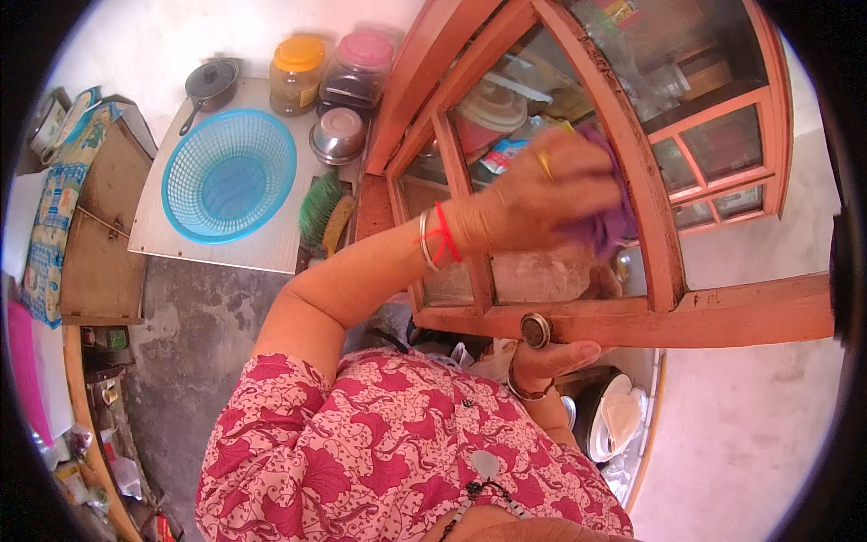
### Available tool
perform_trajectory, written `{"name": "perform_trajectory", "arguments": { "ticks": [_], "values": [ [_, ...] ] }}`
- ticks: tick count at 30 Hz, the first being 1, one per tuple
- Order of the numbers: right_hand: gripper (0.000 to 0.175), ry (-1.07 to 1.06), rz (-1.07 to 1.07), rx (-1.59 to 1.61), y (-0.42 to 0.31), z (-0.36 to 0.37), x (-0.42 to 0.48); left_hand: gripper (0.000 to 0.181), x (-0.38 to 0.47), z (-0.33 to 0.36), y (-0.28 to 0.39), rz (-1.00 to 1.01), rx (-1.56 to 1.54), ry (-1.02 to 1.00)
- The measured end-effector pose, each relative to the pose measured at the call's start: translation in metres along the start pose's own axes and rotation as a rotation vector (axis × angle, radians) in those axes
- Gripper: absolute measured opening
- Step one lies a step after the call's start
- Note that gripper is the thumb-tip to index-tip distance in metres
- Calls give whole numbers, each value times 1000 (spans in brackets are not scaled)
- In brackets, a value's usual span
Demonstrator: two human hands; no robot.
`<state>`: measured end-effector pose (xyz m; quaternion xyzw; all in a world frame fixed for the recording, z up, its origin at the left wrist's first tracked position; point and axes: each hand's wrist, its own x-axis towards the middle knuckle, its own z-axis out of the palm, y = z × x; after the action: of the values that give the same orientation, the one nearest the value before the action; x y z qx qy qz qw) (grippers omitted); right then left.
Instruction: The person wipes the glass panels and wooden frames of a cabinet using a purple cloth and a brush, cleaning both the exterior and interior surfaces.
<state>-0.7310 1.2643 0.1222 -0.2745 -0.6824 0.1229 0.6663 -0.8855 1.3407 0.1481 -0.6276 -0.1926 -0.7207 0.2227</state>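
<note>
My left hand [552, 183], with a ring on one finger and a bangle and red thread at the wrist, presses a crumpled purple cloth [606, 223] against a glass pane of a reddish-painted wooden cabinet door [609, 325]. The hand is slightly blurred. My right hand [555, 362] is at the door's lower rail, just below the round metal knob [536, 330]. Its thumb points right; its fingers are hidden behind the rail. Behind the glass are a lidded container [492, 108] and a blue-and-white packet [502, 154].
A blue plastic basket [229, 176], a lidded pan [211, 85], steel bowls [339, 135] and two jars, yellow-lidded [297, 76] and pink-lidded [355, 71], stand on a counter at the upper left. A green-bristled brush [321, 206] lies nearby. Plates [613, 420] stand at the lower right.
</note>
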Motion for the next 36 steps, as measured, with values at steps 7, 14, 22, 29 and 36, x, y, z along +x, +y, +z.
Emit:
{"name": "perform_trajectory", "arguments": {
  "ticks": [7, 14, 22, 29, 36],
  "values": [
    [73, -130, -59, -52, 7, -17, -11, 37, 15, -38, -91, -286, 301, 93],
    [69, -23, -46, -78, 8, -10, -9, 23, -79, -31, -19, -445, 205, -59],
    [66, 5, 132, 21, 20, -26, -21, 32, -77, -31, 57, -347, -37, -209],
    [70, 38, -40, -222, 11, -11, -9, 18, -90, -54, -53, -687, 321, 16],
    [76, 8, -112, -32, 5, 12, 2, 27, -196, -53, -47, -1047, 202, 333]
  ]
}}
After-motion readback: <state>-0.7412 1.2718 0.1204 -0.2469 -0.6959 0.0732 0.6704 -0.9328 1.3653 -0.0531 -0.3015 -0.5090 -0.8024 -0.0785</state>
